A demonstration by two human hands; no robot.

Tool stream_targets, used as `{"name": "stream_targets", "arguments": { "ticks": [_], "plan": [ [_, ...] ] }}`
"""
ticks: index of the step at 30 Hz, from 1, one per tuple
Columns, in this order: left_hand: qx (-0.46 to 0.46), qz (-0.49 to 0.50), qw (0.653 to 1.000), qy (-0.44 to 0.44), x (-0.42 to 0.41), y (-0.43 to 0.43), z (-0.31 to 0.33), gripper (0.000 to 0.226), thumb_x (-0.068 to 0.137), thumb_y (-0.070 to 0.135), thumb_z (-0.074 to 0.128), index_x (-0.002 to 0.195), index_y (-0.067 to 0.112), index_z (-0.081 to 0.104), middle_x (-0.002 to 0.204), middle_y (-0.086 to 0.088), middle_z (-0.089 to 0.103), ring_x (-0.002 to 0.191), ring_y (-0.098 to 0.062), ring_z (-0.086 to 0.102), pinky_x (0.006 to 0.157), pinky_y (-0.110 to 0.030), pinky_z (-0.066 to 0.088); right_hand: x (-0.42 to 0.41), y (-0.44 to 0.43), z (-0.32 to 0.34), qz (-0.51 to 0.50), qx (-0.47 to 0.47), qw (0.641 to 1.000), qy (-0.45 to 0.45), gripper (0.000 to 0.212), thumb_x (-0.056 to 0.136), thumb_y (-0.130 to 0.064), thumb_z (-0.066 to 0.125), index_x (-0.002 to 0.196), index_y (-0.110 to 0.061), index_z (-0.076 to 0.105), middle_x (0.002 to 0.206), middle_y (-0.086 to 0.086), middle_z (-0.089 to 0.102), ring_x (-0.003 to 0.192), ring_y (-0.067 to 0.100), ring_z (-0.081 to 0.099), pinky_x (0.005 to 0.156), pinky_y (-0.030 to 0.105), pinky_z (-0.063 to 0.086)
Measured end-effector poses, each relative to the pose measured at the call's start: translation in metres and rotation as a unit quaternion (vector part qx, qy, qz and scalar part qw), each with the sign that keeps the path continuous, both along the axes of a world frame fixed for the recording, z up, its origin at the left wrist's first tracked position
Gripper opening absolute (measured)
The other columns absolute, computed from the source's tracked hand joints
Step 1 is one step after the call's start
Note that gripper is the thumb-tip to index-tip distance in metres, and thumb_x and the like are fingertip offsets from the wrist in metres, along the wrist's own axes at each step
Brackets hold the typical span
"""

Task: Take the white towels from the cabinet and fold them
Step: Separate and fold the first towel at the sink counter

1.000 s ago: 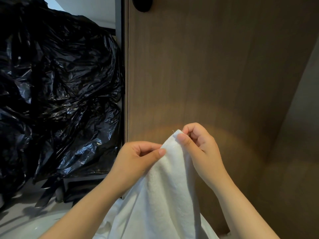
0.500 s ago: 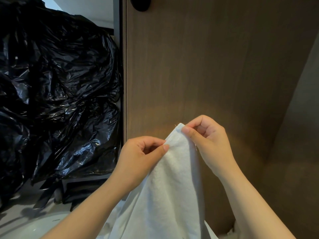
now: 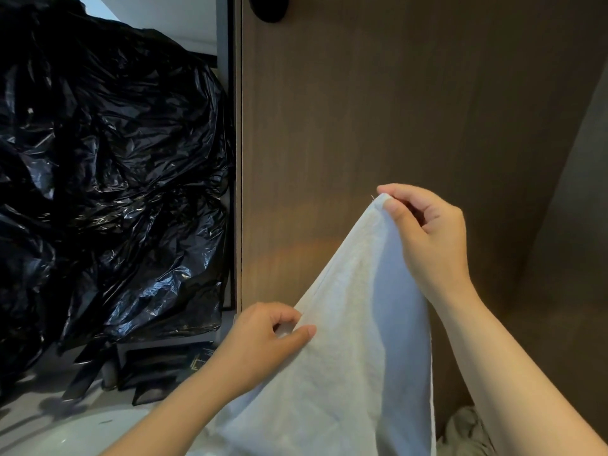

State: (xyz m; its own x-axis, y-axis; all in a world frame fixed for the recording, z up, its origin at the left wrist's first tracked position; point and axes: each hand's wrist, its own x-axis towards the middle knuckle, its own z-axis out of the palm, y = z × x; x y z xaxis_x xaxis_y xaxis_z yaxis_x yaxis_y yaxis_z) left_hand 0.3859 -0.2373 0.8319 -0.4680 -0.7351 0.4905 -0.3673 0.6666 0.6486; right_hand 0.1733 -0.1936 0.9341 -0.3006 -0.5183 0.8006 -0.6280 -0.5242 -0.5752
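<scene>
White towel point(image 3: 345, 357) is out of the cabinet and in the air. Nothing carries it but the two hands, and its lower part drops out of the bottom of the frame.

Left hand point(image 3: 260, 340), nearer and lower: thumb and index finger pinch the towel's left hem, other fingers curled in. My read is that it's tracing that hem to find the next corner. The cloth between the hands hangs as a slack cone, not yet spread flat.

Right hand point(image 3: 431, 238), higher and further out: thumb and fingertips are clamped on the top corner, rest of the fingers curled. Holding the corner up lets the weight pull the cloth straight, so the edges show. That looks like squaring up before the first fold. No fold line visible yet.

Crumpled white cloth point(image 3: 467, 426) sits low by the right forearm, at the bottom of the cabinet. Could be more towels, can't tell.

Behind the towel is the cabinet's brown wood panel point(image 3: 362, 110), close to the right hand but apart from it. Black knob point(image 3: 268, 8) at its top edge.

Left of the panel's edge: big black plastic bag point(image 3: 108, 192), well clear of both hands.
</scene>
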Motion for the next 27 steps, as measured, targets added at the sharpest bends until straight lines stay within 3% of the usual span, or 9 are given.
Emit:
{"name": "stream_targets", "arguments": {
  "ticks": [5,8,12,15,18,21,23,25,27],
  "plan": [
    [0.015,0.015,0.999,-0.034,0.01,-0.026,-0.014,0.063,0.082,0.059,0.054,0.06,0.0,0.049,0.054,0.001,0.034,0.051,-0.007,0.034,0.055,-0.024,0.029,-0.006,-0.001,0.014,-0.041,-0.049,0.997,0.05,0.015,0.098,-0.023,0.057,0.108,-0.03,0.066,0.104,-0.014,0.067,0.1,0.0,0.061,0.083,0.009,0.05],
    [0.041,0.027,0.998,-0.05,0.018,-0.042,-0.021,0.073,0.074,0.07,0.048,0.063,-0.002,0.054,0.055,-0.002,0.04,0.051,-0.011,0.036,0.056,-0.026,0.031,-0.015,-0.001,0.024,-0.055,-0.061,0.996,0.041,0.015,0.099,-0.022,0.056,0.109,-0.028,0.067,0.105,-0.011,0.067,0.101,0.002,0.062,0.084,0.009,0.05],
    [0.023,0.053,0.995,-0.078,0.03,-0.059,-0.018,0.054,0.089,0.046,0.061,0.059,0.002,0.051,0.057,-0.005,0.039,0.051,-0.013,0.036,0.055,-0.029,0.032,-0.026,-0.002,0.034,-0.073,-0.06,0.995,0.028,0.016,0.099,-0.023,0.055,0.109,-0.026,0.067,0.105,-0.011,0.067,0.1,-0.001,0.061,0.083,0.007,0.048],
    [0.014,0.085,0.992,-0.097,0.036,-0.07,-0.014,0.044,0.091,0.042,0.06,0.073,0.003,0.066,0.075,-0.012,0.06,0.067,-0.021,0.057,0.069,-0.036,0.049,-0.032,-0.001,0.039,-0.094,-0.083,0.992,0.01,0.017,0.099,-0.024,0.055,0.111,-0.025,0.067,0.105,-0.012,0.066,0.1,-0.001,0.061,0.083,0.006,0.049],
    [0.012,0.121,0.989,-0.086,0.039,-0.077,-0.012,0.036,0.091,0.037,0.062,0.073,0.008,0.07,0.078,-0.005,0.062,0.071,-0.014,0.06,0.071,-0.028,0.049,-0.038,0.0,0.045,-0.127,-0.107,0.986,0.002,0.017,0.099,-0.027,0.055,0.111,-0.026,0.067,0.106,-0.013,0.065,0.098,-0.003,0.06,0.08,0.007,0.048],
    [-0.022,0.158,0.987,-0.029,0.036,-0.078,0.0,0.024,0.091,0.03,0.065,0.075,0.015,0.074,0.08,0.003,0.065,0.072,-0.005,0.06,0.064,-0.017,0.044,-0.047,-0.001,0.049,-0.152,-0.115,0.982,-0.005,0.02,0.099,-0.028,0.054,0.113,-0.023,0.068,0.108,-0.012,0.065,0.098,-0.003,0.06,0.082,0.012,0.048],
    [-0.032,0.184,0.981,0.043,0.032,-0.078,0.014,0.02,0.091,0.025,0.065,0.077,0.015,0.075,0.079,0.005,0.067,0.074,-0.004,0.06,0.062,-0.014,0.041,-0.054,0.002,0.055,-0.17,-0.123,0.978,-0.005,0.022,0.1,-0.028,0.053,0.114,-0.022,0.068,0.107,-0.013,0.064,0.097,-0.008,0.058,0.082,0.007,0.046],
    [-0.008,0.195,0.971,0.14,0.028,-0.077,0.033,0.015,0.09,0.022,0.065,0.079,0.018,0.075,0.08,0.009,0.07,0.077,-0.005,0.063,0.064,-0.013,0.042,-0.063,0.005,0.062,-0.187,-0.134,0.973,-0.004,0.022,0.101,-0.026,0.051,0.114,-0.02,0.068,0.107,-0.014,0.063,0.095,-0.012,0.056,0.08,0.002,0.042],
    [0.033,0.178,0.958,0.221,0.026,-0.08,0.051,0.008,0.088,0.021,0.068,0.086,0.019,0.076,0.084,0.008,0.072,0.084,-0.01,0.066,0.071,-0.019,0.048,-0.071,0.007,0.068,-0.203,-0.142,0.969,-0.007,0.023,0.101,-0.026,0.05,0.115,-0.02,0.068,0.107,-0.012,0.064,0.094,-0.01,0.055,0.081,0.005,0.042]
  ]
}}
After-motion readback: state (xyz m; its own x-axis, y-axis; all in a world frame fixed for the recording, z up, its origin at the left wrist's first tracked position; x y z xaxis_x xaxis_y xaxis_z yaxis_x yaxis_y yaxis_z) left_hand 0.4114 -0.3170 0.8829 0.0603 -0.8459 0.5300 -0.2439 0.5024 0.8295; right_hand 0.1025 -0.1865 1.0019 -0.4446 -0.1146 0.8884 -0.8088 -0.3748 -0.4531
